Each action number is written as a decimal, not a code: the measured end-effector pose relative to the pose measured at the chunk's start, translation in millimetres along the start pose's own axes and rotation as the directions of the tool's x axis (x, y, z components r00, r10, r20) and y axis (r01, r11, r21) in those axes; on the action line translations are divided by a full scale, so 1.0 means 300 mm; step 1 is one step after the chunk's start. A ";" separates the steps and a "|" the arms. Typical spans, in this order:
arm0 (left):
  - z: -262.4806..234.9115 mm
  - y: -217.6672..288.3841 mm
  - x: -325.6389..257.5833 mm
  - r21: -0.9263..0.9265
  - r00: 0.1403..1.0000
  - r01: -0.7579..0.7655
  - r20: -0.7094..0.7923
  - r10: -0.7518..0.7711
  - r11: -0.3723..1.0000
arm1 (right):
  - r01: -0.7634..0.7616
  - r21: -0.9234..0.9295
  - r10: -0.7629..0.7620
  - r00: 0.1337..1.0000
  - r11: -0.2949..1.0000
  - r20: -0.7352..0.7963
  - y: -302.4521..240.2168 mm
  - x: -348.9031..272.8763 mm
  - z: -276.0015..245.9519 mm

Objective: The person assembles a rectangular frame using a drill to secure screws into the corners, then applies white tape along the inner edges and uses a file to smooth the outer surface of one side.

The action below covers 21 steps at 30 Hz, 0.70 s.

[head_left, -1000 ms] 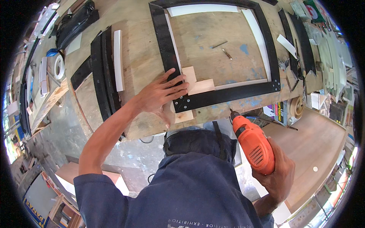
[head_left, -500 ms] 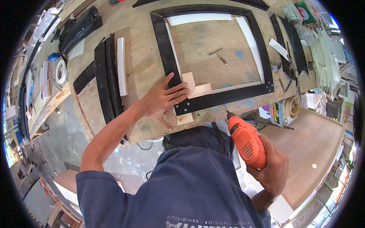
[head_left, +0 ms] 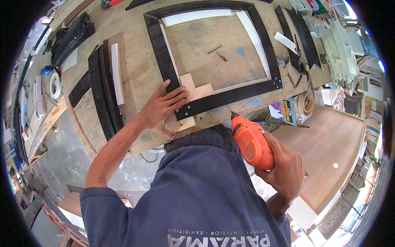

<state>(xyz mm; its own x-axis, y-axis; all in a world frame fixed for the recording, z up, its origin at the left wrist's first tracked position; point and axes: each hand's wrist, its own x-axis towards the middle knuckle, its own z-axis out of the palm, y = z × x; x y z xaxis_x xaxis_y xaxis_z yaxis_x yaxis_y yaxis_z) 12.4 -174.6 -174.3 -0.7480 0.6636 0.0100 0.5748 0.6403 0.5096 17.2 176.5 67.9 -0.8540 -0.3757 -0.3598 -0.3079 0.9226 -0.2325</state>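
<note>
A black rectangular frame (head_left: 230, 98) lies on the wooden workbench (head_left: 197, 37), with white strips (head_left: 254, 45) along its inner edges. My left hand (head_left: 158, 107) rests over its near left corner, fingers spread across the black bar and touching a stepped pale wood piece (head_left: 201, 91) set inside that corner. Another pale wood block (head_left: 186, 123) shows beneath the corner by my thumb. Screw heads dot the near corners. In my right hand (head_left: 284, 166) is an orange power drill (head_left: 252, 142), gripped by its handle. Its bit points toward the bench's near edge, apart from the frame.
Black bars (head_left: 101, 90) and a white strip (head_left: 117, 74) lie left of the frame. A black bag (head_left: 74, 37) and a tape roll (head_left: 55, 85) sit farther left. To the right stand a printed box (head_left: 287, 111), a brown roll (head_left: 305, 103) and a large brown board (head_left: 325, 144).
The whole view has shifted, so bench, frame and hands appear farther left and slightly higher. My left hand stays on the corner, and the drill keeps about the same place beside the bench edge.
</note>
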 end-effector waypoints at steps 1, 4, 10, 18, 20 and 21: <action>-0.007 -0.002 0.002 -0.019 1.000 0.009 0.011 -0.009 1.000 | -0.013 0.006 0.013 1.000 1.000 0.006 -0.007 0.005 -0.008; -0.003 -0.010 -0.004 -0.160 0.999 0.044 -0.008 -0.046 0.986 | -0.022 0.003 0.022 0.999 1.000 0.028 -0.012 0.015 -0.022; -0.007 -0.014 -0.001 -0.155 0.999 0.037 -0.013 -0.040 0.987 | -0.009 0.007 0.009 0.999 1.000 0.048 -0.003 0.029 -0.036; -0.061 0.005 0.015 -0.153 0.990 0.105 0.112 -0.088 0.983 | 0.028 0.001 -0.028 0.998 1.000 0.055 0.012 0.040 -0.040; -0.078 0.015 0.022 -0.172 0.990 0.109 0.107 -0.091 0.979 | 0.061 0.007 -0.062 0.997 0.998 0.046 0.024 0.038 -0.039; -0.086 0.017 0.025 -0.193 0.993 0.103 0.084 -0.088 0.976 | 0.043 0.008 -0.043 0.998 0.999 0.051 0.028 0.038 -0.042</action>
<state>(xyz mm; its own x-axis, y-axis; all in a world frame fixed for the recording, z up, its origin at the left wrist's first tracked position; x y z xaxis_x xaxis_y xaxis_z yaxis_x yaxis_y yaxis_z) 1.0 -176.3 -149.4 -0.7651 0.6349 -0.1072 0.4199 0.6182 0.6645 -0.3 180.9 73.2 -0.8174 -0.4190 -0.3953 -0.3407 0.9050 -0.2547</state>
